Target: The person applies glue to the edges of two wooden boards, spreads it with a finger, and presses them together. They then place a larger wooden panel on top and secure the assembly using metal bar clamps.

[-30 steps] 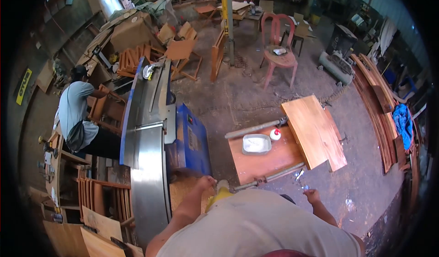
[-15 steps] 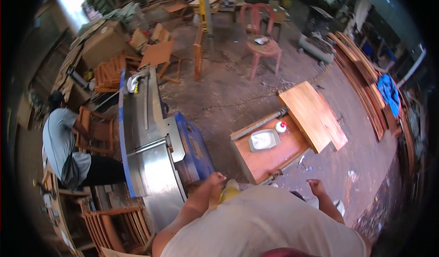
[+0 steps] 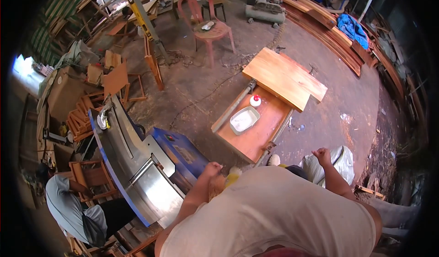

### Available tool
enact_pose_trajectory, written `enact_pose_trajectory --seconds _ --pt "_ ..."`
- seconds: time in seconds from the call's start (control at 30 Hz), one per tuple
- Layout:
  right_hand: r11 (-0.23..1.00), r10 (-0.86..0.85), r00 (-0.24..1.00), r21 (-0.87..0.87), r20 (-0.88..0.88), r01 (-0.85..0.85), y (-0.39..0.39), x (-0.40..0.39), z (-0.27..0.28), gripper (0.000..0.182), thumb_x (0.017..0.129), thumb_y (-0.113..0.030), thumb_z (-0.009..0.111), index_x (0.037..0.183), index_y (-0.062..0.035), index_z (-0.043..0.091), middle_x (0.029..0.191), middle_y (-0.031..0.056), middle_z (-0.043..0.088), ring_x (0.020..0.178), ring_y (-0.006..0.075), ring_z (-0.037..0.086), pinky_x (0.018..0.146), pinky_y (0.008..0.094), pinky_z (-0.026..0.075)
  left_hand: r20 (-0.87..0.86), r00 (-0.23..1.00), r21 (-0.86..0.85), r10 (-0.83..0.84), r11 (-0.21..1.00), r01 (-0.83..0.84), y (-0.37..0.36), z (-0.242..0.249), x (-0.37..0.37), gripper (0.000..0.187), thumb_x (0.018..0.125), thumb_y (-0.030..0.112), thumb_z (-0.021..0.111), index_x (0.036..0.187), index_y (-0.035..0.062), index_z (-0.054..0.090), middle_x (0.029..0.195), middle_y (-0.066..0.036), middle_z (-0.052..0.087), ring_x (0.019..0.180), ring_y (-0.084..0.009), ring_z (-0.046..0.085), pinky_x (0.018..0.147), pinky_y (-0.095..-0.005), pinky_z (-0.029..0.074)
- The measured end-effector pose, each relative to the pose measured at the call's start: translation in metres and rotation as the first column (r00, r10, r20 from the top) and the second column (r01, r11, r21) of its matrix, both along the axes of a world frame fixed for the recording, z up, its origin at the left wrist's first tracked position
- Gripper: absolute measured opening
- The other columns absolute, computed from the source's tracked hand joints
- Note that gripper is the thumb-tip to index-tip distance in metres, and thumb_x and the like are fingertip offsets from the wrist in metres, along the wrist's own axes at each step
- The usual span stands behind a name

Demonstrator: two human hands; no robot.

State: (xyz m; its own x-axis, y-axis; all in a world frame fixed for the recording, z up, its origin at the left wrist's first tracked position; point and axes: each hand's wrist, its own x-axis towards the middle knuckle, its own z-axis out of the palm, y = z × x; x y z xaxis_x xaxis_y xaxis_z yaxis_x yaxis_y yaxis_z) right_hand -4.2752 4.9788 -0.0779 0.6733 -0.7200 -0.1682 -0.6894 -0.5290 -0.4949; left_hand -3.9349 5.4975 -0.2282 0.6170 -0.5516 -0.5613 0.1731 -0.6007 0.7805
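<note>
My left hand (image 3: 212, 169) is a closed fist low in the view, by the blue machine body (image 3: 183, 149). It grips a yellow object with a pale tip (image 3: 232, 175) that is partly hidden by my shirt. My right hand (image 3: 322, 155) hangs at my side with loosely curled fingers and holds nothing; a white sack (image 3: 342, 158) lies just beyond it. In front of me an orange wooden panel (image 3: 258, 135) lies on the floor between two pipe clamps (image 3: 232, 107). On it sit a white tray (image 3: 243, 119) and a small red-capped bottle (image 3: 255, 101).
Lighter boards (image 3: 283, 76) lie stacked across the panel's far end. A long steel machine table (image 3: 132, 161) runs along my left. Another person (image 3: 68, 206) bends over wooden frames at lower left. A red plastic chair (image 3: 208, 26) stands beyond, with planks (image 3: 329, 32) along the right.
The view has swung right and turned, so the panel and chair now sit more central and the other person has slid to the lower left. Both my hands keep their pose.
</note>
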Motion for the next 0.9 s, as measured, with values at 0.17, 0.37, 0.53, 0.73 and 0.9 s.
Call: enact_pose_trajectory --seconds 0.17,0.37,0.53,0.73,0.9 --pt "0.996 -0.06 0.979 0.083 0.197 0.044 0.014 -0.005 -0.018 0.02 0.083 -0.016 0.073 0.079 0.0037 0.071 0.065 0.0167 0.065 0.066 0.0187 0.065 0.065 0.0332 0.05 0.102 0.994 0.011 -0.025 1.0 0.024 -0.002 -0.008 0.003 0.031 0.085 0.032 0.07 0.085 0.0007 0.07 0.07 -0.008 0.067 0.065 -0.0169 0.063 0.062 -0.0327 0.05" --pt "0.976 -0.053 0.977 0.218 0.206 0.007 0.011 -0.013 -0.026 0.01 0.085 -0.011 0.071 0.086 -0.0011 0.074 0.069 0.0004 0.064 0.059 0.0077 0.053 0.055 0.0245 0.044 -0.006 0.998 0.045 -0.061 0.997 0.061 0.006 -0.006 -0.025 0.031 0.085 0.035 0.068 0.09 0.0039 0.073 0.078 -0.011 0.071 0.072 -0.0201 0.066 0.07 -0.0358 0.052" --pt "0.944 -0.187 0.965 0.306 0.187 0.123 0.004 -0.009 -0.009 0.009 0.08 -0.008 0.075 0.078 -0.0001 0.07 0.068 0.0012 0.063 0.061 0.0079 0.053 0.058 0.0248 0.044 0.045 0.987 0.065 -0.154 0.986 0.151 0.01 -0.025 -0.049 0.031 0.085 0.034 0.067 0.091 0.0042 0.073 0.08 -0.013 0.071 0.074 -0.024 0.068 0.072 -0.0371 0.053" --pt "0.941 -0.169 0.959 0.326 0.229 0.088 -0.001 0.016 0.011 0.023 0.081 -0.011 0.076 0.069 -0.0027 0.059 0.063 -0.0014 0.056 0.059 0.0085 0.049 0.055 0.0246 0.04 0.135 0.984 0.073 -0.12 0.991 0.111 -0.018 0.011 -0.048 0.03 0.085 0.033 0.067 0.09 0.0037 0.072 0.081 -0.016 0.07 0.075 -0.0265 0.068 0.073 -0.0379 0.053" --pt "0.862 0.138 0.942 0.432 0.306 -0.267 -0.001 0.06 0.025 0.024 0.092 -0.025 0.065 0.093 -0.0026 0.072 0.081 0.0026 0.064 0.072 0.0112 0.06 0.062 0.0259 0.053 0.305 0.951 -0.058 -0.042 0.996 0.062 -0.108 0.065 -0.058 0.031 0.086 0.034 0.067 0.094 0.0043 0.07 0.083 -0.015 0.07 0.074 -0.0278 0.068 0.07 -0.0383 0.052"
